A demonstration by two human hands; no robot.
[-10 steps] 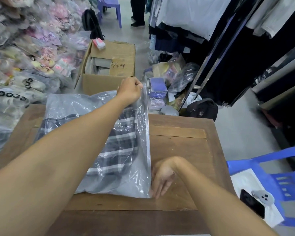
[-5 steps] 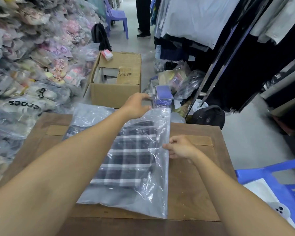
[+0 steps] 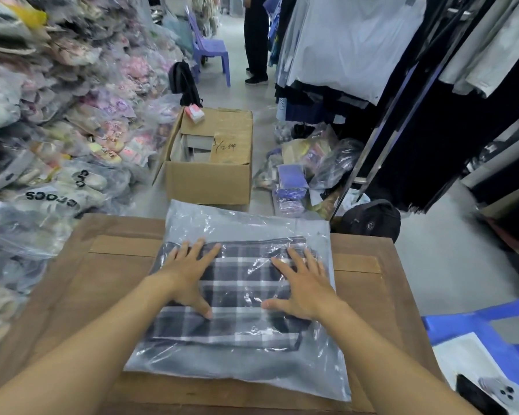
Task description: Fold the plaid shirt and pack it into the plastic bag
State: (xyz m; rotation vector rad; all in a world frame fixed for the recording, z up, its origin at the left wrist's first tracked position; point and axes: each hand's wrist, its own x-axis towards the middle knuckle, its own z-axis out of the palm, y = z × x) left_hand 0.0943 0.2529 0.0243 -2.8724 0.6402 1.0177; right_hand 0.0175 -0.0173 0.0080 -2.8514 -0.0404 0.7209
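Head view: plaid shirt (image 3: 240, 295) sits folded inside plastic bag (image 3: 246, 223) on wooden table (image 3: 102, 280), left hand (image 3: 189, 274) and right hand (image 3: 304, 284) pressing flat, fingers spread, gripping nothing; soft, light, slick film, so pinch bag edges.

Plastic bag (image 3: 246, 223) lay flat on the tabletop (image 3: 102, 265), plaid shirt (image 3: 240, 292) folded inside. Left hand (image 3: 189, 274) and right hand (image 3: 303, 286) pressed palm-down on the bag over the shirt, fingers (image 3: 294, 256) spread. Cardboard box (image 3: 210, 178) stood beyond the bag.
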